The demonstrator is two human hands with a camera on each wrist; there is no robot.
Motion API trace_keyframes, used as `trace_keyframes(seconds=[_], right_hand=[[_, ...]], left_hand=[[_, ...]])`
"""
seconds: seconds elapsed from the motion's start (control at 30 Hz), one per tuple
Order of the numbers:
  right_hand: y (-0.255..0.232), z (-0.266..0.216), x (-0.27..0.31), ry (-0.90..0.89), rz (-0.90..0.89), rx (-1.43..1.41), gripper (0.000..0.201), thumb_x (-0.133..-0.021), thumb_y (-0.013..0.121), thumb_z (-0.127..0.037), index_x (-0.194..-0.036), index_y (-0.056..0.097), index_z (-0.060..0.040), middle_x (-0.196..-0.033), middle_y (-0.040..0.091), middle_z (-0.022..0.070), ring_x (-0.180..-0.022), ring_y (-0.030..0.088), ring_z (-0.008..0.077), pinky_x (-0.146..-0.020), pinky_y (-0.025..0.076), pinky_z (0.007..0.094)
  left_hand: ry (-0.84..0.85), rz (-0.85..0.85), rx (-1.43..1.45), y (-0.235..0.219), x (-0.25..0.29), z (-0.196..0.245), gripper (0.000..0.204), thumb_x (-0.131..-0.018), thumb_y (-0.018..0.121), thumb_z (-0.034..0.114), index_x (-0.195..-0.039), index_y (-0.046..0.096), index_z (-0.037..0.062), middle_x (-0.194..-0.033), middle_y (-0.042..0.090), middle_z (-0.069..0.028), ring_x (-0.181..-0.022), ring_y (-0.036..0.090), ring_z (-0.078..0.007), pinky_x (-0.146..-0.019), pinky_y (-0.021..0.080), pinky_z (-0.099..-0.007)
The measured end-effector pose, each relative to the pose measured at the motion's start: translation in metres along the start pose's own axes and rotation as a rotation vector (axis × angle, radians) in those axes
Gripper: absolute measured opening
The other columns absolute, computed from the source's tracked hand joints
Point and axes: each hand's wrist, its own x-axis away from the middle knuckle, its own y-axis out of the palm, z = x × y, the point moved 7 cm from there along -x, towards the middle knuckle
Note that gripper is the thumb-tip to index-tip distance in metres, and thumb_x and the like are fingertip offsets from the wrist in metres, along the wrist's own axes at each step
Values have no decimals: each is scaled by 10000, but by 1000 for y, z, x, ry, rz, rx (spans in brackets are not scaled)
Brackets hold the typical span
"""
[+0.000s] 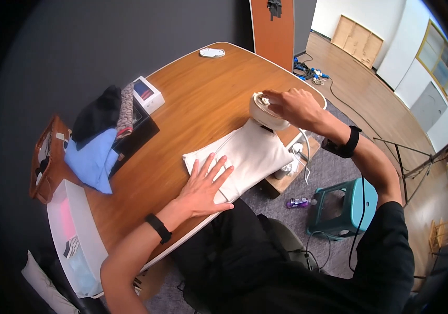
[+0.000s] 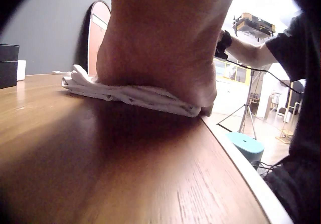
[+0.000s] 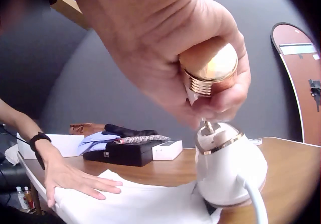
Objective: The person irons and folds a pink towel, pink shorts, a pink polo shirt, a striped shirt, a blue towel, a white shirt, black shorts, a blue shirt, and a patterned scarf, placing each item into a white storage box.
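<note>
In the head view, a folded white cloth (image 1: pixel 250 157) lies on the wooden table near its front edge. The left hand (image 1: pixel 203 188) presses flat on the cloth's left part, fingers spread. The right hand (image 1: pixel 298 107) grips the handle of a white steam iron (image 1: pixel 267 112) at the cloth's far right end. In the right wrist view, the right hand's fingers curl round the gold-ended handle above the iron's white body (image 3: pixel 230 171), which has a cord at its side. The left wrist view shows the left palm's heel (image 2: pixel 155 78) on the cloth (image 2: pixel 120 94).
A black box (image 1: pixel 143 128) with folded clothes, a white box (image 1: pixel 149 95), a brown basket (image 1: pixel 48 159) and a white bin (image 1: pixel 75 235) line the table's left side. A white flat object (image 1: pixel 212 53) lies at the back. A teal stool (image 1: pixel 342 206) stands on the floor at right.
</note>
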Motion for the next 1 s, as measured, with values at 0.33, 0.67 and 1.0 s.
trace_keyframes(seconds=[0.33, 0.67, 1.0], right_hand=[[21, -10, 41, -65, -149, -114, 454, -997, 638, -302, -1428, 600, -166, -1023, 749, 212, -916, 724, 406, -816, 582, 481], [6, 32, 64, -88, -105, -110, 458, -984, 658, -285, -1428, 617, -181, -1103, 747, 186, -946, 730, 376, -840, 586, 462], [-5, 5, 96, -205, -32, -220, 481, -1003, 655, -314, -1435, 608, -109, -1051, 763, 171, -834, 743, 365, -766, 587, 439]], left_hand=[[-41, 39, -18, 0, 1, 1, 1013, -868, 624, 746, -1648, 296, 189, -1737, 140, -122, -1581, 56, -463, -1210, 111, -730], [-47, 24, -30, 2, 2, 0, 1036, -861, 656, 721, -1649, 280, 163, -1734, 132, -137, -1579, 41, -474, -1217, 100, -722], [-65, 3, -27, 0, 2, 2, 1044, -856, 669, 709, -1651, 267, 165, -1729, 145, -142, -1584, 31, -462, -1220, 91, -720]])
